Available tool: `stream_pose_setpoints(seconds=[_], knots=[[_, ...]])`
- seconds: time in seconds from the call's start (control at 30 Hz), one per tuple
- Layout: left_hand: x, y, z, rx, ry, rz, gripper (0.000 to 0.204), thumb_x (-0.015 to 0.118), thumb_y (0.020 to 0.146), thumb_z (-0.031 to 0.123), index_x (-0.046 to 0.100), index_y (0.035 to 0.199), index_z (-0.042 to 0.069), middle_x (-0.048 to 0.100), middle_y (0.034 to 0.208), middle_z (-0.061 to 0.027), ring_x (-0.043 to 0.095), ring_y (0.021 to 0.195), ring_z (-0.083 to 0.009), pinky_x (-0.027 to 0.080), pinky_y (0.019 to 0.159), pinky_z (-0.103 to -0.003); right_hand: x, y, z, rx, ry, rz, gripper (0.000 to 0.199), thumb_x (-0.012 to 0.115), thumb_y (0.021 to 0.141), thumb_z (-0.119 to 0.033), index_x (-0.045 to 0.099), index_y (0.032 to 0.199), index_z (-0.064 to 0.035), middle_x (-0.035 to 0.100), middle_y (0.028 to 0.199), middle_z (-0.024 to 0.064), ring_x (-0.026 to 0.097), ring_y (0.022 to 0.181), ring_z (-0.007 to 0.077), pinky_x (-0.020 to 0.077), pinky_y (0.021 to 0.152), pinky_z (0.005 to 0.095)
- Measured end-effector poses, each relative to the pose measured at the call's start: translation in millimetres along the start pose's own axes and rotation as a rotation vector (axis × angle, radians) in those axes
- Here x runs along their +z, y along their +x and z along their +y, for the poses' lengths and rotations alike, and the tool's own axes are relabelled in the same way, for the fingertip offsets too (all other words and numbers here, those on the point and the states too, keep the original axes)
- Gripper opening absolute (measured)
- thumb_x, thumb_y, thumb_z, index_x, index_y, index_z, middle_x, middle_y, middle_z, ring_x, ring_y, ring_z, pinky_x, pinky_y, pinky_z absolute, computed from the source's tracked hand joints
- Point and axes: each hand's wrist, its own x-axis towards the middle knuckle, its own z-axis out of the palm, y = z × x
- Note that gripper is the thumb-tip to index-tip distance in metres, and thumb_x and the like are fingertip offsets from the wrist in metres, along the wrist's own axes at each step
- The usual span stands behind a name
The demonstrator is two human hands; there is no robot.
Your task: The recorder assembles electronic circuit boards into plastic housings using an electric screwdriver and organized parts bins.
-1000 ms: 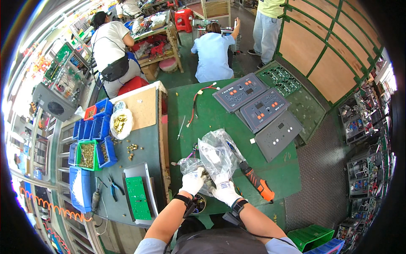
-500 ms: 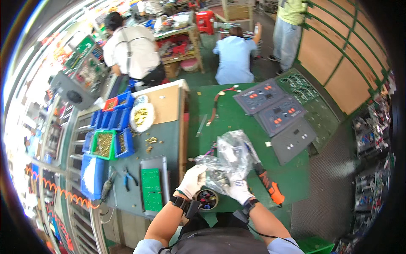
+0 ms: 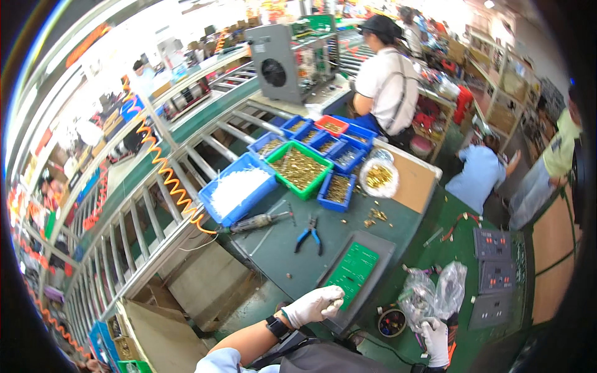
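My left hand, in a white glove, hovers beside the near end of a green circuit board lying on a dark grey panel. Its fingers are curled together; whatever they may hold is too small to make out. Further right, my gloved right hand pinches the near edge of a clear plastic bag, which lies crumpled on the green table. Between the hands stands a round tub with small dark and coloured parts in it. An orange-and-black tool is partly hidden beside the right hand.
Blue-handled pliers and an electric screwdriver lie left of the board. Behind them are a green bin of brass parts, several blue bins and a blue tray. Grey panels lie right; co-workers are further back.
My view has swung left. My left hand has come away from the bag to beside the circuit board, while the right hand stays at the bag.
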Motion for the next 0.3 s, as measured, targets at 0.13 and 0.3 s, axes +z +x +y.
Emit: stream_pose_setpoints(seconds=[0.13,0.3], knots=[[-53,-54,49,0.114,-0.096,0.058,0.015,0.052,0.096,0.016,0.054,0.106,0.005,0.050,0.072,-0.0019,0.040,0.053,-0.0086,0.033,0.053,-0.023,104,23,-113,-0.325,-0.087,-0.073,0.024,0.059,0.091,-0.019,0.064,0.105,-0.0008,0.065,0.097,0.0091,0.061,0.089,0.0159,0.0484,0.079,0.0285],[-131,-126,101,0.265,-0.194,0.051,0.025,0.059,0.092,0.015,0.057,0.113,0.001,0.057,0.078,-0.0073,0.046,0.054,-0.0103,0.037,0.056,-0.024,316,80,-240,-0.884,-0.410,-0.304,0.039,0.066,0.081,-0.022,0.062,0.117,-0.0080,0.065,0.110,0.0162,0.064,0.100,0.0300,0.0510,0.086,0.0371]])
